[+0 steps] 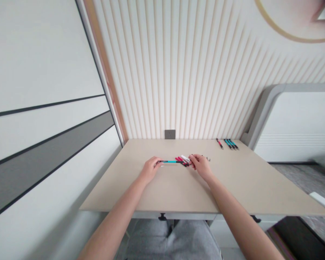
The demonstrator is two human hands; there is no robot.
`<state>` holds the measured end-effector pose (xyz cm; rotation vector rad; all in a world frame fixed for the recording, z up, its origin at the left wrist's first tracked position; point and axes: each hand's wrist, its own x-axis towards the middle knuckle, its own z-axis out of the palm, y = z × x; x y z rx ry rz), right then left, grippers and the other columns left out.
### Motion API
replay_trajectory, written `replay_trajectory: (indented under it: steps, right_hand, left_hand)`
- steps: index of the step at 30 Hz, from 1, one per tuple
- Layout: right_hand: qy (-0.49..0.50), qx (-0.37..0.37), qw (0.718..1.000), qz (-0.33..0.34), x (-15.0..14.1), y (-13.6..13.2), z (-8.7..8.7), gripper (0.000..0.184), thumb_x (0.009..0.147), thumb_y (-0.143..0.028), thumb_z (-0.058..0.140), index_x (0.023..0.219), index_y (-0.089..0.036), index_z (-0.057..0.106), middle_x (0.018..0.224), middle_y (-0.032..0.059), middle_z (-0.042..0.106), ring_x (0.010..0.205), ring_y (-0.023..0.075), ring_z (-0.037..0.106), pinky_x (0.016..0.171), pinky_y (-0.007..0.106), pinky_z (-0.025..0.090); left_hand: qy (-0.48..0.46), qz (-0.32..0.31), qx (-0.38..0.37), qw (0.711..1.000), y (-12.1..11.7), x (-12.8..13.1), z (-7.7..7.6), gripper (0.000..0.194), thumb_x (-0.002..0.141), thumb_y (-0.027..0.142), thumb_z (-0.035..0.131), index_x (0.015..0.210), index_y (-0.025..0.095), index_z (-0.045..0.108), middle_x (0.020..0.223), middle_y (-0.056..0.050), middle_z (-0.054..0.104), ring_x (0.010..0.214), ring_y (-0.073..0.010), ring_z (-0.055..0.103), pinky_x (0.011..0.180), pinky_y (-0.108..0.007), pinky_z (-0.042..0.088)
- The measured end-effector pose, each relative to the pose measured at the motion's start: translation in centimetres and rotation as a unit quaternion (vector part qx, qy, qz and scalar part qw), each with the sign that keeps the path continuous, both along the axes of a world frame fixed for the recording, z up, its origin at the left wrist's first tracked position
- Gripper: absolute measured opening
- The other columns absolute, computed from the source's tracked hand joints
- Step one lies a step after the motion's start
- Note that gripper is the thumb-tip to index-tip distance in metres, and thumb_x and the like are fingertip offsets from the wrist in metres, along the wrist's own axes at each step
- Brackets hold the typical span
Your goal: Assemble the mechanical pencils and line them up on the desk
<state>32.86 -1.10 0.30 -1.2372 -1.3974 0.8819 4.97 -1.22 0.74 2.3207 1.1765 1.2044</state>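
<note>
My left hand (151, 168) is closed on one end of a blue-and-black pen (171, 161), held level just above the table. The pen's far black end points right, towards my right hand (199, 164). My right hand's fingers are pinched together; something small and dark shows at the fingertips, too small to name. Between the hands lie several red pen pieces (180, 159) and white pen pieces (185, 158) with dark ends, partly behind the pen. A tiny white scrap (162, 166) lies by my left fingers. Small dark parts (208, 159) lie just beyond my right hand, partly hidden by it.
At the table's back right lie a red-and-black pen (220, 143) and several blue-and-black pens (231, 144) in a row. The beige table (176, 195) meets a ribbed wall with a dark socket (170, 134). A white cabinet (97, 155) borders the left side.
</note>
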Motion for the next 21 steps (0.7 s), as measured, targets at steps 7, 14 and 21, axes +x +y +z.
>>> replay_trajectory:
  steps: [7,14,21]
  right_hand:
    - [-0.039,0.025,0.998,0.032,-0.14,-0.05,-0.06,0.04,0.081,-0.052,0.056,0.085,-0.014,0.068,0.055,-0.0014,0.055,0.05,0.0113,0.045,0.048,0.024,0.033]
    - [0.045,0.028,0.994,0.096,-0.69,-0.3,0.18,0.047,0.074,-0.052,0.067,0.102,-0.013,0.067,0.075,0.0055,0.069,0.067,0.0163,0.059,0.066,0.03,0.047]
    - [0.016,0.021,0.996,0.09,-0.55,-0.24,0.01,0.039,0.075,-0.048,0.067,0.093,-0.014,0.07,0.074,0.006,0.07,0.069,0.018,0.061,0.066,0.031,0.048]
  left_hand:
    - [-0.002,0.003,0.004,1.0,0.09,-0.03,0.01,0.011,0.09,0.02,0.056,0.096,0.019,0.065,0.086,-0.002,0.064,0.077,-0.0147,0.057,0.074,-0.026,0.044]
    - [-0.012,0.016,0.012,1.0,0.18,-0.1,-0.08,0.012,0.091,0.023,0.055,0.097,0.019,0.064,0.087,-0.003,0.064,0.08,-0.0154,0.058,0.074,-0.026,0.045]
    - [-0.009,0.025,0.021,0.999,0.35,-0.13,-0.21,0.012,0.09,0.022,0.055,0.096,0.019,0.065,0.086,-0.003,0.064,0.077,-0.0153,0.059,0.073,-0.027,0.046]
